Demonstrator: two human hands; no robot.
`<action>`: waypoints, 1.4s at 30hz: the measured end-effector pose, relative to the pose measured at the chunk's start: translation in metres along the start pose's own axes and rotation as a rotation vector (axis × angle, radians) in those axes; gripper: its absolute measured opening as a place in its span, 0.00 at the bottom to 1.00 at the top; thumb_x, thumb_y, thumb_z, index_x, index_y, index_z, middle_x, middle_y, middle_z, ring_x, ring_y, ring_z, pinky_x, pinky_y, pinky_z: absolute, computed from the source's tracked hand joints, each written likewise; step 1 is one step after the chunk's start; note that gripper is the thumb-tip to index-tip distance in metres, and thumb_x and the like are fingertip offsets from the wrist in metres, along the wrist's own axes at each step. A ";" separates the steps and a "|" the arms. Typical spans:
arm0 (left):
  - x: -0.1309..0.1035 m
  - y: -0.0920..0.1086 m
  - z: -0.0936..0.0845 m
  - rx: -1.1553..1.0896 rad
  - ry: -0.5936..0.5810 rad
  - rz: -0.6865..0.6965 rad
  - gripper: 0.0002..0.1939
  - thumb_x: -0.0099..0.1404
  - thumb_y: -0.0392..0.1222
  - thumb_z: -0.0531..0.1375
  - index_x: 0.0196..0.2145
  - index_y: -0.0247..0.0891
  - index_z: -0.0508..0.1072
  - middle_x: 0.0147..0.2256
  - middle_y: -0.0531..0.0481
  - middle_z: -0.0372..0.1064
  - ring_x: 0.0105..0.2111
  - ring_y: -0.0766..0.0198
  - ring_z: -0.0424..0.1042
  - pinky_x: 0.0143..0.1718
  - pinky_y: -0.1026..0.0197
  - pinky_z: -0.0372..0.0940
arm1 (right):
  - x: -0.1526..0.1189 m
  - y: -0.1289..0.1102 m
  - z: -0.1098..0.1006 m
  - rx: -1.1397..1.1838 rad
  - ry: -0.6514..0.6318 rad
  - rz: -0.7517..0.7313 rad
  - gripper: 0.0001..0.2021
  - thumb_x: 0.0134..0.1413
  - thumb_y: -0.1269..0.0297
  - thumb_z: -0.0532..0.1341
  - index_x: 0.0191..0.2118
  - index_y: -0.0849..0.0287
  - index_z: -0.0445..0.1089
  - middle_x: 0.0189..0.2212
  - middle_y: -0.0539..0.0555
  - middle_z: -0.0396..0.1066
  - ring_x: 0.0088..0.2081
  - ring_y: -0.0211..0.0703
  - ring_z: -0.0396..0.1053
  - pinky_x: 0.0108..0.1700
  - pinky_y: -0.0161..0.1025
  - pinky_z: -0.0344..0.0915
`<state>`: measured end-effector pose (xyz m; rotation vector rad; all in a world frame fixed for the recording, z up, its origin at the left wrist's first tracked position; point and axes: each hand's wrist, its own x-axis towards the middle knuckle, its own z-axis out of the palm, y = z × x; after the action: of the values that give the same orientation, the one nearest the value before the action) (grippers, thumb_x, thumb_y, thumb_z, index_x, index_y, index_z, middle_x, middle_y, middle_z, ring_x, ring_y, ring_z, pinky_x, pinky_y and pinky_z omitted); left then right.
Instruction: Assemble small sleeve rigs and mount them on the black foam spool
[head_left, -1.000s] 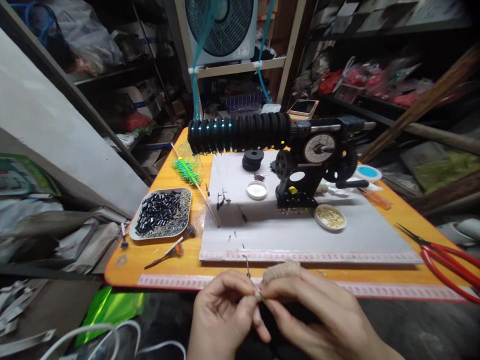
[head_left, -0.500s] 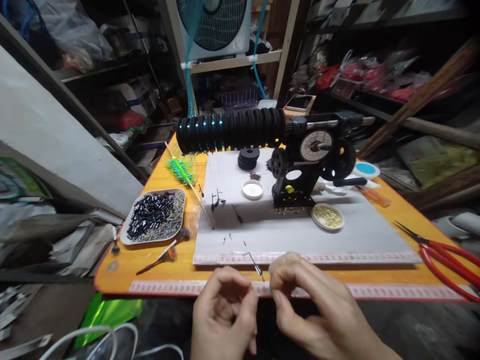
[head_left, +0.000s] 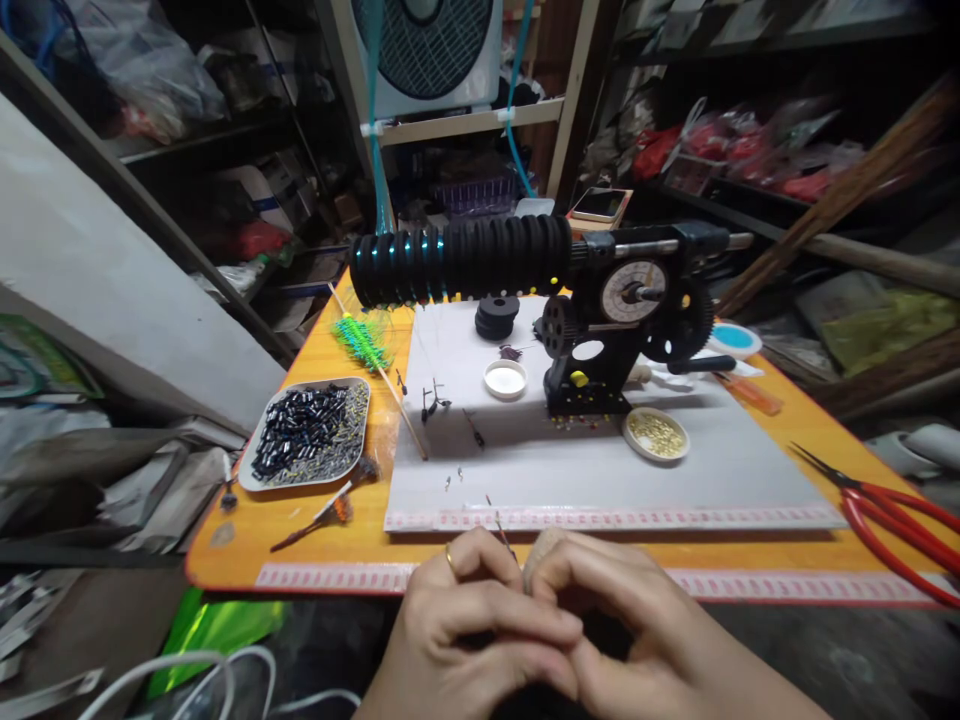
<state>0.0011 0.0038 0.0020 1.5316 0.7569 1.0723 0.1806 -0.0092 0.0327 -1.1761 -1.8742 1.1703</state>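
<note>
Both hands meet at the near edge of the table. My left hand (head_left: 487, 620), with a ring on one finger, has its fingers pinched together against my right hand (head_left: 622, 610). The fingertips of my right hand are also pressed together. Whatever they hold is too small or hidden to name. Just beyond the fingers, a thin dark piece (head_left: 501, 528) slants over the edge of the white board (head_left: 570, 480), its lower end hidden by the hands. Two tiny metal pieces (head_left: 454, 478) lie on the board.
A black hand-cranked winder (head_left: 592, 375) carries a row of black spools (head_left: 461, 262). Around it are a tray of dark tubes (head_left: 311, 432), a dish of gold bits (head_left: 656, 435), a small white dish (head_left: 505, 379), a green tinsel stick (head_left: 364, 342) and red-handled scissors (head_left: 892, 525).
My left hand has moved right and closed its fingers, so that it now touches my right hand. The thin dark piece near the fingertips has shifted slightly and is partly covered.
</note>
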 end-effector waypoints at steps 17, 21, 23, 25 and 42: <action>-0.012 0.002 0.011 -0.373 0.290 -0.284 0.06 0.59 0.44 0.68 0.28 0.40 0.80 0.27 0.52 0.72 0.20 0.70 0.72 0.18 0.72 0.66 | -0.002 0.011 0.007 -0.109 0.189 -0.121 0.08 0.55 0.77 0.52 0.33 0.56 0.60 0.29 0.48 0.65 0.30 0.34 0.66 0.31 0.29 0.64; -0.009 -0.003 0.005 -0.043 0.278 -0.172 0.03 0.61 0.35 0.65 0.30 0.39 0.78 0.27 0.53 0.73 0.24 0.70 0.73 0.26 0.71 0.69 | 0.002 0.015 0.006 -0.311 0.289 -0.262 0.08 0.56 0.78 0.52 0.34 0.56 0.60 0.28 0.49 0.64 0.29 0.35 0.65 0.30 0.30 0.64; -0.005 -0.006 0.000 0.209 0.248 -0.035 0.06 0.62 0.31 0.62 0.33 0.39 0.78 0.29 0.52 0.75 0.28 0.70 0.74 0.30 0.71 0.70 | 0.005 0.016 0.006 -0.397 0.304 -0.287 0.09 0.56 0.79 0.53 0.34 0.57 0.60 0.28 0.50 0.63 0.29 0.37 0.65 0.31 0.32 0.64; 0.000 -0.007 -0.006 0.407 0.209 0.102 0.08 0.63 0.28 0.61 0.37 0.38 0.77 0.32 0.51 0.76 0.32 0.69 0.76 0.33 0.72 0.70 | 0.009 0.018 0.005 -0.462 0.312 -0.308 0.09 0.56 0.80 0.53 0.34 0.58 0.60 0.28 0.51 0.64 0.30 0.39 0.65 0.30 0.33 0.63; 0.025 0.011 -0.006 0.224 0.015 -0.410 0.14 0.68 0.48 0.58 0.36 0.37 0.78 0.25 0.51 0.72 0.20 0.69 0.68 0.20 0.68 0.63 | 0.023 0.020 -0.015 -0.410 0.349 -0.269 0.06 0.60 0.77 0.54 0.36 0.58 0.61 0.30 0.49 0.62 0.30 0.35 0.64 0.32 0.32 0.61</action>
<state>0.0049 0.0254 0.0192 1.4672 1.1740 0.7117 0.1908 0.0208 0.0215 -1.1980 -1.9659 0.4122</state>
